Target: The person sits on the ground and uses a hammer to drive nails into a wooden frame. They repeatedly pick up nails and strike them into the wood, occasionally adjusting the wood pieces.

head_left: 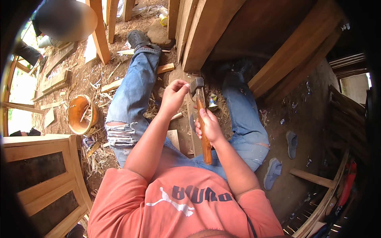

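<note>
The hammer (201, 104) lies lengthwise in front of the seated person, between the two jeans-clad legs (133, 89), its head (197, 83) farthest from the body. That head is dark grey metal, blocky, with a lighter flat face on top. The handle (206, 150) is brown wood, fairly straight, with darker patches along it, and its butt end points back toward the person's coral shirt (190, 198).

The right hand (209, 127) is wrapped about the middle of the hammer's handle, thumb laid along the upper side and fingers curled underneath. The left hand (174, 96) is just left of the hammer's head, its fingers bent inward and thumb and forefinger drawn close in a pinch; whether anything small sits between them cannot be told. The two hands are apart.

Just right of the hammer's head is a small colourful container (213, 102). Well left of the hammer stands an orange-brown bucket (82, 115), and beyond the hammer's head rises a wooden frame (210, 29).
</note>
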`<act>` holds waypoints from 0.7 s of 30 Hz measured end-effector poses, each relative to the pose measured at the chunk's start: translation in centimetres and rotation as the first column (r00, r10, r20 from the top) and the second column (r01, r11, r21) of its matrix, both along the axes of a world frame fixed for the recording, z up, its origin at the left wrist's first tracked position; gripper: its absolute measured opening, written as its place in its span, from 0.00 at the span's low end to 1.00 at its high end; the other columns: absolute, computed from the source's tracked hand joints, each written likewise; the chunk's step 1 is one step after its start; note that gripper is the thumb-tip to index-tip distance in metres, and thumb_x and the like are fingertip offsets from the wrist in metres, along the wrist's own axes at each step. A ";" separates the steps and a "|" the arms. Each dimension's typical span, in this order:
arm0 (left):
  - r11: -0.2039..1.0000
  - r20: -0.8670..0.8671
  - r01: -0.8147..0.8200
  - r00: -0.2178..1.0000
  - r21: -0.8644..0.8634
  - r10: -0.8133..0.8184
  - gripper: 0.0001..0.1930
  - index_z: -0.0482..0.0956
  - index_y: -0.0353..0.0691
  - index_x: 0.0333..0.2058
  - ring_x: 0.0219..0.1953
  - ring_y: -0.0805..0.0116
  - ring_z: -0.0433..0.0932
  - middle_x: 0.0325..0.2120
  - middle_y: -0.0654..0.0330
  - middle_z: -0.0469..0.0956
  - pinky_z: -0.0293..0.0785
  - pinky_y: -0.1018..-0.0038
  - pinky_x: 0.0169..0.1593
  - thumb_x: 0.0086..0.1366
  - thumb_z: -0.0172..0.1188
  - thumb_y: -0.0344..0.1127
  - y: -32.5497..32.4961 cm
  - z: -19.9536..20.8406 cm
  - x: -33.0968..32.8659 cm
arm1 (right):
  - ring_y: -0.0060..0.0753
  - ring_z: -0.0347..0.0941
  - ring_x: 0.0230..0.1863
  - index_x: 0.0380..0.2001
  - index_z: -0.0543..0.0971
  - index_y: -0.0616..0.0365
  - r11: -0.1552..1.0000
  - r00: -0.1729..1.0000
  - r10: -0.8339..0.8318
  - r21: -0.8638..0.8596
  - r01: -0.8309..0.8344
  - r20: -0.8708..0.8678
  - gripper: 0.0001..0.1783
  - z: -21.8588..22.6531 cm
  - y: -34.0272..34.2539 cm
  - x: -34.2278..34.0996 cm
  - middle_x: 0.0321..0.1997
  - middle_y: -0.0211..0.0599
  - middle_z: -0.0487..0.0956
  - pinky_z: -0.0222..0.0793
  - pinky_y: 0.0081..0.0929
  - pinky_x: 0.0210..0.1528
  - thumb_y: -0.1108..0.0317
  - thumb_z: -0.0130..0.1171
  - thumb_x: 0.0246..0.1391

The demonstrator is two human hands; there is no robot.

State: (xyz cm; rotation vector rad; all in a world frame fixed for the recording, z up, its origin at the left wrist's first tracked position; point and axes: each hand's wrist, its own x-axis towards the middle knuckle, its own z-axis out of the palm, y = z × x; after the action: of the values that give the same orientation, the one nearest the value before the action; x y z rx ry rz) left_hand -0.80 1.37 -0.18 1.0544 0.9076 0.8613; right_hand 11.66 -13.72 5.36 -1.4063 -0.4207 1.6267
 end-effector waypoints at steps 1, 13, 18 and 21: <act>1.000 0.024 -0.015 1.000 -0.011 0.015 0.08 0.82 0.37 0.41 0.35 0.80 0.76 0.31 0.68 0.81 0.72 0.79 0.41 0.71 0.65 0.36 0.1 0.0 0.0 | 0.19 0.63 0.16 0.67 0.67 0.49 0.999 1.000 -0.017 0.040 0.017 -0.008 0.27 0.0 0.1 0.2 0.24 0.28 0.67 0.65 0.21 0.18 0.45 0.43 0.76; 1.000 0.026 0.005 1.000 -0.024 -0.005 0.08 0.81 0.37 0.41 0.36 0.80 0.77 0.32 0.67 0.81 0.74 0.79 0.44 0.72 0.64 0.36 0.0 -0.3 -0.2 | 0.19 0.63 0.16 0.67 0.67 0.50 0.994 0.994 -0.105 0.038 0.104 0.019 0.28 -0.9 -0.4 0.4 0.24 0.28 0.67 0.63 0.20 0.17 0.45 0.42 0.76; 0.997 0.023 0.074 0.997 -0.022 -0.074 0.08 0.79 0.37 0.43 0.41 0.76 0.78 0.36 0.66 0.81 0.76 0.74 0.50 0.73 0.63 0.35 0.0 -0.5 0.1 | 0.20 0.63 0.17 0.69 0.64 0.53 0.980 0.996 -0.061 0.188 0.072 -0.059 0.30 0.1 -1.4 1.0 0.24 0.29 0.67 0.64 0.21 0.18 0.44 0.40 0.76; 0.997 -0.080 0.069 0.995 0.040 -0.065 0.07 0.79 0.37 0.43 0.42 0.77 0.79 0.37 0.66 0.82 0.75 0.75 0.51 0.73 0.63 0.35 -0.4 -0.4 0.4 | 0.21 0.63 0.17 0.69 0.64 0.53 0.988 0.993 -0.070 0.134 0.082 -0.091 0.30 0.1 -1.4 0.2 0.24 0.30 0.67 0.65 0.22 0.19 0.45 0.39 0.77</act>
State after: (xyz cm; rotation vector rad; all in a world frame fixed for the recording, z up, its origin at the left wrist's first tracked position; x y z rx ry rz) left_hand -0.39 1.00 -0.60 1.1561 0.9181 0.7906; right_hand 11.90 -15.08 5.46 -1.2309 -0.4160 1.5601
